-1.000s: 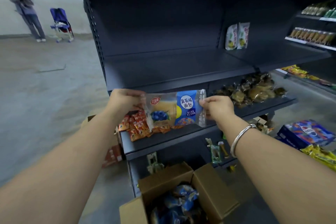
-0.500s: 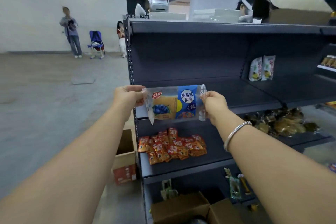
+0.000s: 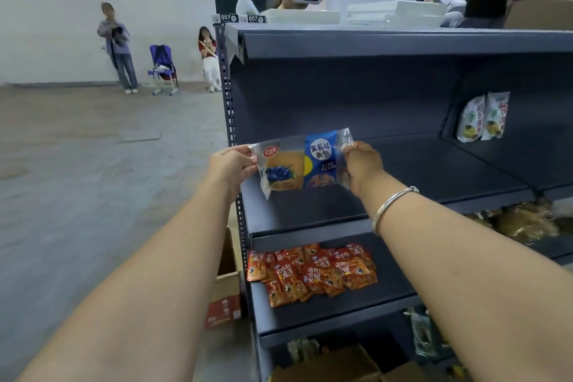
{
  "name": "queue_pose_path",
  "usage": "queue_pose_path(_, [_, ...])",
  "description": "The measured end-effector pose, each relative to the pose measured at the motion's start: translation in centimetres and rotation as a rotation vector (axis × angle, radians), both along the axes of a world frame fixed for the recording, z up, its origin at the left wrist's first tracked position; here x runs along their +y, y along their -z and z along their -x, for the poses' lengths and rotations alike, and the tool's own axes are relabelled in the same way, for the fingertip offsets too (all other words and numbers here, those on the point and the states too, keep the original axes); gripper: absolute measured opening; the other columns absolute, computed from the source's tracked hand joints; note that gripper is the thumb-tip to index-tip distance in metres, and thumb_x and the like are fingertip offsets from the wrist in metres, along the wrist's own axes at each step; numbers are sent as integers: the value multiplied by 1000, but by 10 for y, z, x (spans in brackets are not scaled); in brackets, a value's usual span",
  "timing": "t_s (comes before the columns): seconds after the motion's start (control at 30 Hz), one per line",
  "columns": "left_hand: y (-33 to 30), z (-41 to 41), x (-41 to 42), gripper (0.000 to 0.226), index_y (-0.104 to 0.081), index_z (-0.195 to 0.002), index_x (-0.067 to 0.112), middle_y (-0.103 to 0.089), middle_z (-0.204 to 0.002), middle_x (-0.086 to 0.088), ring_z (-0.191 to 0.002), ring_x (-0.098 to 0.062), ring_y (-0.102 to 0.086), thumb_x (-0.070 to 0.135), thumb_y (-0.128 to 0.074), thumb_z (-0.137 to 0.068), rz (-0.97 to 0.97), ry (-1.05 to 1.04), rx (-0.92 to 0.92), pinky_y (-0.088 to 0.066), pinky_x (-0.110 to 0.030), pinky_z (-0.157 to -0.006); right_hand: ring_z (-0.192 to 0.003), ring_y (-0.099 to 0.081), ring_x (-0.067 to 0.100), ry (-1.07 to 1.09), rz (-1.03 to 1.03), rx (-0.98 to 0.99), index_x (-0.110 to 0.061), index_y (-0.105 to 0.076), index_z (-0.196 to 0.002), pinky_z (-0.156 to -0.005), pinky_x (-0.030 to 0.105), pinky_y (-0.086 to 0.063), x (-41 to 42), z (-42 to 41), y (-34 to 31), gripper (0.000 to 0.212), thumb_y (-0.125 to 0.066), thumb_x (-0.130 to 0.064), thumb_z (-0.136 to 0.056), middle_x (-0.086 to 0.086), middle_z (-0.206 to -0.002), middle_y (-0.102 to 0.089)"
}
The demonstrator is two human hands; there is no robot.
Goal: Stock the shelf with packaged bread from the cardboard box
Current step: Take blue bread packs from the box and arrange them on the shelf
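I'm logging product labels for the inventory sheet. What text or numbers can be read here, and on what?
"蓝莓味面包": blue panel of the bread packet held between both hands.
"007": two small tags on the top shelf's left corner.
Red oval logo on the packet: too blurred.
Red snack packets and green-white bags: print unreadable.

Even, moderately bright indoor light, with soft shadows under the dark shelves (image 3: 403,164). Wide-angle bending stretches the edges. Distant figures look soft.

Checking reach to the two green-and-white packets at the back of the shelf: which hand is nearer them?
Right. The right hand pinches the bread pack on the side toward the packets; the left hand holds the far end.
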State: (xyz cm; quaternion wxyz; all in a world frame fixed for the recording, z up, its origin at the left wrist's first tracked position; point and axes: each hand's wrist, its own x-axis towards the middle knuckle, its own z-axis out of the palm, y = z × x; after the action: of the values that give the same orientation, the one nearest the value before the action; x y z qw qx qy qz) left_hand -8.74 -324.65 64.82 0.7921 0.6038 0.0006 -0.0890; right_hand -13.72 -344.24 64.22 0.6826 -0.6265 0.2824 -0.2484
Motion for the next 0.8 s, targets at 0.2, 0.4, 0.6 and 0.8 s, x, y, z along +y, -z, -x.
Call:
queue_pose_path(0.2, [31, -34, -19, 37, -57, -117, -9, -61, -86, -9, -79, -17, -60, -20, -45, -84, 5, -11, 105, -54, -23, -81, -87, -62, 31, -32, -86, 39, -19, -55, -68, -83, 47, -54, -12, -41, 16, 31, -39, -5, -90, 15, -92, -61])
queue_pose_path(0.4, [57, -66, -33, 37, -58, -119, 5, -61, -85, -6, -73, -16, -57, -12, -51, -86, -76, -103, 102, -46, -23, -60, -63, -50, 14, -120, -61, 83, -23, -50, -66, -56, 25, -42, -18, -85, 34, 31, -43, -7, -93, 6, -82, -54])
queue_pose_path(0.6, [69, -99, -47, 38, -57, -120, 4, -58, -103, -8, -94, -29, -59, -13, -47, -88, -101, -208, 84, -51, -29, -66, -86, -65, 29, -104, -132, 106, -25, -59, -69, -78, 48, -57, -24, -135, 56, 24, -52, -13, -88, 10, -90, -67])
queue_pose_path(0.8, [81, -132, -50, 34, -60, -116, -3, -63, -111, -16, -98, -25, -60, -13, -51, -86, -171, -274, 61, -49, -44, -98, -69, -52, 18, -116, -127, 79, -15, -62, -115, -53, 23, -43, -26, -151, 60, 24, -50, -14, -94, 5, -78, -54])
